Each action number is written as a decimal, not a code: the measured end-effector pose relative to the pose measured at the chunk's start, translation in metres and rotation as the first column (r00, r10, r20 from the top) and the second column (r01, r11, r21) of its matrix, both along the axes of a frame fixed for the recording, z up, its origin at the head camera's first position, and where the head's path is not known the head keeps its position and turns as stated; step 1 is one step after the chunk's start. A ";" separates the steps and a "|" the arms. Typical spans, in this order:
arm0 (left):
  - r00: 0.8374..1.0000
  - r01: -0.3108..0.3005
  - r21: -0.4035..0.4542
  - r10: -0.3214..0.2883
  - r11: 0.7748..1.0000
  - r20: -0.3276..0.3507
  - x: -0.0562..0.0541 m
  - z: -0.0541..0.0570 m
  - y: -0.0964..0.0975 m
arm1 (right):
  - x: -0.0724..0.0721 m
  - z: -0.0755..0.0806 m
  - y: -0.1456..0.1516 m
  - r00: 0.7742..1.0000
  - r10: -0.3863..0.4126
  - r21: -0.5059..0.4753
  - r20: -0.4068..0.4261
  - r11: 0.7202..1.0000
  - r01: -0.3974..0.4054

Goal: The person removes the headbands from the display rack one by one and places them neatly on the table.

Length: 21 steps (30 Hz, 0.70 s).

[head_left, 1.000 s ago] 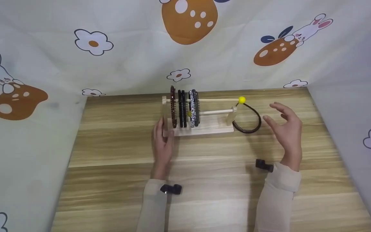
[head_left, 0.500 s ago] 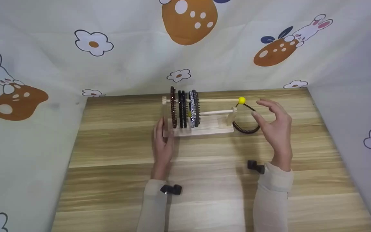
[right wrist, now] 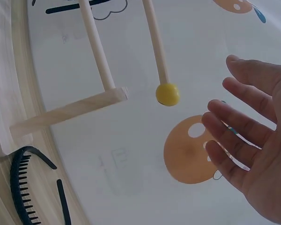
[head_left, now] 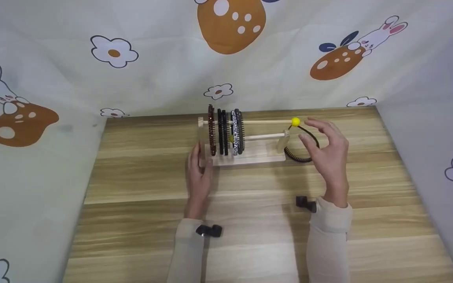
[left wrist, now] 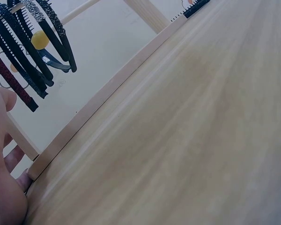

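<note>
A wooden headband rack [head_left: 250, 159] stands on the table, its left end gripped between the thumb and fingers of my left hand [head_left: 199, 179]. Several toothed headbands hang on its rods toward the left: a dark red one [head_left: 211, 131], black ones [head_left: 223, 133] and a silver glittery one [head_left: 234, 131]. A yellow ball [right wrist: 167, 94] caps the free end of the upper rod. Just right of this ball, my right hand [head_left: 330, 157] hovers with fingers spread and nothing in them. Beneath it, a black toothed headband [head_left: 299, 159] lies at the rack's right end, partly covered by the hand.
The wood-grain table [head_left: 250, 243] backs onto a hanging cloth [head_left: 163, 78] printed with bunnies and flowers. Small black devices sit at both wrists, on the left sleeve [head_left: 189, 243] and the right sleeve [head_left: 330, 236].
My right hand has moved left, over the loose headband and close to the yellow ball. My left hand, the rack and the headbands have stayed put.
</note>
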<state>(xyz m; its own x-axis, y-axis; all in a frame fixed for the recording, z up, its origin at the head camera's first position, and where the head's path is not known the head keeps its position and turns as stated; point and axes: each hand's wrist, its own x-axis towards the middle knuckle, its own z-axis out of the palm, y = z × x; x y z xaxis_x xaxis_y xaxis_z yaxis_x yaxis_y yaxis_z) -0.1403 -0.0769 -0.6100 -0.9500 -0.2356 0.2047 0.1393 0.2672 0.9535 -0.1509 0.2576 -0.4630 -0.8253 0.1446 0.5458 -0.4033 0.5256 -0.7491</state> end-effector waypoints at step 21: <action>1.000 -0.019 -0.011 0.019 1.000 -0.018 -0.001 -0.002 0.000 | -0.003 0.002 -0.034 0.989 0.120 0.020 -0.086 0.993 -0.119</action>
